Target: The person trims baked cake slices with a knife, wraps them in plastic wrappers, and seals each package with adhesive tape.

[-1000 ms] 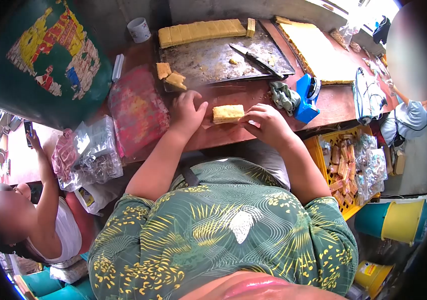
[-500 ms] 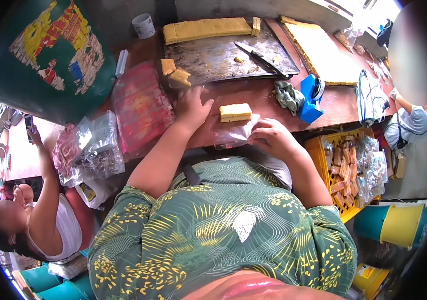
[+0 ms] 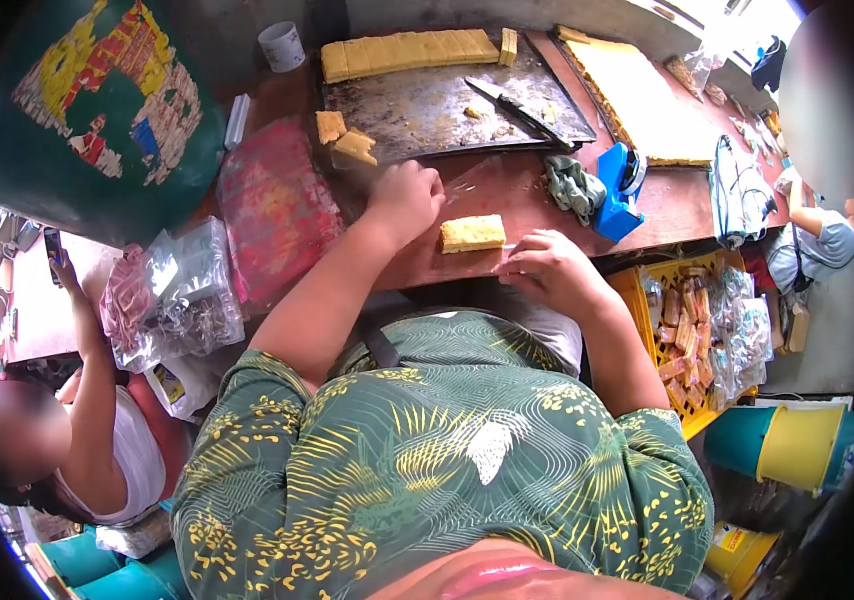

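Note:
A yellow cake slice [image 3: 473, 234] lies on the reddish-brown table between my two hands. My left hand [image 3: 407, 197] is up and to the left of it, fingers closed on what looks like a thin clear plastic wrapper [image 3: 474, 178] that stretches off to the right. Close to the slice's lower right corner is my right hand [image 3: 549, 267], with thumb and fingers drawn together. What that hand pinches is too small to tell. Two broken cake pieces [image 3: 354, 146] rest just beyond my left hand.
Beyond lie a dark tray [image 3: 417, 115] with a cake row, a knife [image 3: 519, 110] and a second cake slab [image 3: 637, 105]. A blue tape dispenser [image 3: 620, 200] and cloth [image 3: 575, 188] stand right; pink plastic sheets [image 3: 282, 215] left. A yellow crate [image 3: 695, 412] holds wrapped pieces. Another person holds a phone.
My left hand has closed and moved slightly right, with clear plastic now by its fingers. The white-looking plastic beside the slice no longer shows there. My right hand has barely moved.

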The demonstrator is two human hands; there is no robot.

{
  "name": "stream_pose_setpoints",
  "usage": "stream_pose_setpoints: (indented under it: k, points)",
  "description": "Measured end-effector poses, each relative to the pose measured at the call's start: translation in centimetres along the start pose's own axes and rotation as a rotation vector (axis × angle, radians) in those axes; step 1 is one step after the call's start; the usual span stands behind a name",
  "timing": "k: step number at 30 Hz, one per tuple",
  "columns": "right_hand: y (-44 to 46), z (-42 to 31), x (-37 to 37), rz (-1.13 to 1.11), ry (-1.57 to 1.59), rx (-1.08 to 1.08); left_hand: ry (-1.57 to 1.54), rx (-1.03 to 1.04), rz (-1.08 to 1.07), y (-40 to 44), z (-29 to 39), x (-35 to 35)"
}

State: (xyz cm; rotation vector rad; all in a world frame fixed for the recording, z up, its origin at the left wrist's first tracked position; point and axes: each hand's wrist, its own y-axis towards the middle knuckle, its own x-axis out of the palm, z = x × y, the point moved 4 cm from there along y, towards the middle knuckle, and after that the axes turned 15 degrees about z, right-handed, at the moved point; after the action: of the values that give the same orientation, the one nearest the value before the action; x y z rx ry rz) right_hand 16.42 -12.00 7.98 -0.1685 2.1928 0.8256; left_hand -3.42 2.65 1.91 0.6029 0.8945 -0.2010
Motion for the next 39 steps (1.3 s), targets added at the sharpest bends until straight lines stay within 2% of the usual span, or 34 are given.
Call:
stream_pose_setpoints:
  k: [1, 4, 5, 8, 10, 11, 14, 15, 17, 19, 22, 23, 26, 29, 32, 35, 38, 39]
  points:
    - [0.1, 0.5, 0.1, -0.018, -0.012, 0.040, -0.060, 0.010, -0.064, 0.3, 0.8, -0.5]
    - [2.3, -0.3, -1.1, 0.037, -0.161, -0.045, -0.585, -0.142, -0.216, 0.4, 2.0, -1.0]
    - [2.6, -0.2, -1.0, 0.149, -0.252, -0.063, -0.625, -0.141, -0.233, 0.3, 2.5, -1.5]
    - [4.9, -0.3, -1.2, 0.249, -0.351, -0.133, -0.743, -0.134, -0.272, -0.5, 4.6, -3.6]
    - [5.7, 2.0, -0.2, 0.131, -0.239, -0.148, -0.623, -0.092, -0.249, -0.9, 5.4, -4.9]
    - [5.7, 2.7, 0.2, -0.005, -0.232, -0.075, -0.562, -0.070, -0.238, -1.2, 5.6, -5.4]
    - [5.8, 2.3, 0.8, 0.067, -0.086, 0.110, -0.181, 0.322, 0.075, -2.2, 7.7, -7.0]
    - [5.7, 2.3, 0.9, 0.061, 0.022, 0.189, -0.128, 0.332, 0.095, -2.3, 7.5, -6.4]
    - [5.5, 2.1, 1.1, 0.109, -0.050, 0.084, -0.023, 0.353, 0.140, -2.5, 6.9, -4.8]
    - [4.8, 3.2, 2.1, 0.138, -0.165, -0.005, -0.001, 0.332, 0.127, -2.7, 6.6, -4.7]
    - [3.9, 4.8, 3.4, 0.025, -0.112, 0.008, -0.107, 0.293, 0.154, -3.0, 6.7, -4.6]
    - [3.6, 4.6, 3.5, 0.085, -0.078, 0.006, -0.162, 0.274, 0.174, -3.1, 6.6, -4.7]
    - [3.3, 4.4, 3.9, 0.064, -0.137, 0.043, -0.024, 0.178, -0.017, -3.3, 5.1, -2.7]
    - [2.6, 4.6, 3.7, 0.151, -0.009, 0.278, -0.050, 0.150, 0.005, -3.8, 5.2, -3.0]
    - [1.9, 5.1, 3.8, 0.171, 0.072, 0.346, -0.072, 0.192, 0.118, -4.3, 4.9, -3.3]
    - [1.9, 4.9, 4.0, 0.264, 0.146, 0.362, -0.012, 0.172, 0.077, -4.1, 4.0, -3.3]
    - [1.3, 5.6, 4.0, 0.299, 0.166, 0.467, -0.143, 0.039, 0.057, -4.1, 3.0, -3.7]
    - [0.7, 6.5, 4.4, 0.295, 0.313, 0.615, -0.321, -0.110, 0.048, -4.3, 1.8, -3.2]
